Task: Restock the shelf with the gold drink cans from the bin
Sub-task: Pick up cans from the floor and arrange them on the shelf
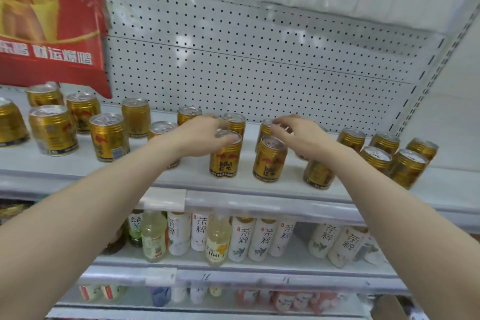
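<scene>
Now | left hand (205, 135) grips 1 | right hand (298, 135) grips 1 | gold cans (109, 138): ~19

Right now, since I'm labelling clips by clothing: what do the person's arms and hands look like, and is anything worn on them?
The left arm and right arm are bare to the frame's edge, no sleeves in view. The left hand and right hand wear no gloves. No watch, bracelet or ring shows, though blur could hide a thin ring.

Glossy gold metal cans (225, 161) on a matt white perforated metal shelf (259, 60)
</scene>
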Action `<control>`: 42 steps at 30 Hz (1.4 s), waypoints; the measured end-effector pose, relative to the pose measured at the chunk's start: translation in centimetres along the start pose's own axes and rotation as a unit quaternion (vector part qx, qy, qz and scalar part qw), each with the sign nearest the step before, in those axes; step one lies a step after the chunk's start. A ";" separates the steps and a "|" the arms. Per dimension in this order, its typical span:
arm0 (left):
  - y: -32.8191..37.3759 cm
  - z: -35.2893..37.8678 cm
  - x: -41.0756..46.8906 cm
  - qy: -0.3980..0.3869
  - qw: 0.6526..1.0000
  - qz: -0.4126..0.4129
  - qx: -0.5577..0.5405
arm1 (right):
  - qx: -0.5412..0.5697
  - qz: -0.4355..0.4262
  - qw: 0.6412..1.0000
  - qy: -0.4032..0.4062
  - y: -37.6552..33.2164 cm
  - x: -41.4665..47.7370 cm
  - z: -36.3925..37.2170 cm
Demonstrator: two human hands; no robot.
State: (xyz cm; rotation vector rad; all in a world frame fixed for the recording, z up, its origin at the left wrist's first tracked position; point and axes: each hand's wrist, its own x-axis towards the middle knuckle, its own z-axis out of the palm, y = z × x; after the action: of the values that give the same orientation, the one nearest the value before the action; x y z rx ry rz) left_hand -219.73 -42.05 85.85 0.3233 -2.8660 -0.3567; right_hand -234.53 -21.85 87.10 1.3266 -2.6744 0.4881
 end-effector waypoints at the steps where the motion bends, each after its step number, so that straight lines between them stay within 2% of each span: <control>1: -0.2 -0.4 0.7 0.017 1.000 -0.008 -0.002 | -0.002 0.008 1.000 0.014 0.5 0.8 -0.4; 4: -0.7 -1.4 3.7 0.055 0.998 -0.019 0.013 | -0.037 0.028 0.999 0.012 1.4 3.4 -0.9; 8: -0.1 -1.1 7.5 -0.021 0.998 -0.036 0.053 | -0.070 0.049 0.994 -0.065 1.3 6.4 0.0; 10: 0.2 -0.4 8.8 -0.049 0.996 -0.034 0.062 | -0.078 0.052 0.992 -0.079 1.5 7.2 0.4; 23: -1.5 0.1 9.4 -0.094 0.993 -0.001 0.077 | -0.068 -0.015 0.997 -0.045 2.3 8.5 1.9; 27: -2.0 -1.3 7.7 -0.055 0.995 -0.001 0.083 | -0.087 -0.014 0.995 -0.048 2.0 8.6 1.9; 32: -5.9 -4.2 2.1 0.043 0.995 -0.023 0.084 | -0.084 -0.055 0.995 0.000 -1.8 8.9 2.0; 38: -8.8 -5.7 -3.3 -0.006 0.997 -0.029 0.067 | -0.049 -0.123 0.990 -0.042 -9.9 11.8 4.1; 42: -10.2 -5.3 -4.1 -0.026 0.997 0.005 0.067 | -0.042 -0.113 0.989 -0.083 -13.6 13.7 6.3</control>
State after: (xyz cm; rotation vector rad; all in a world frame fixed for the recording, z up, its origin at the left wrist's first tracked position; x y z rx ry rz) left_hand -212.57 -51.80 87.29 0.3269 -2.9489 -0.1747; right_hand -231.92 -41.98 87.72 1.6859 -2.5886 0.2459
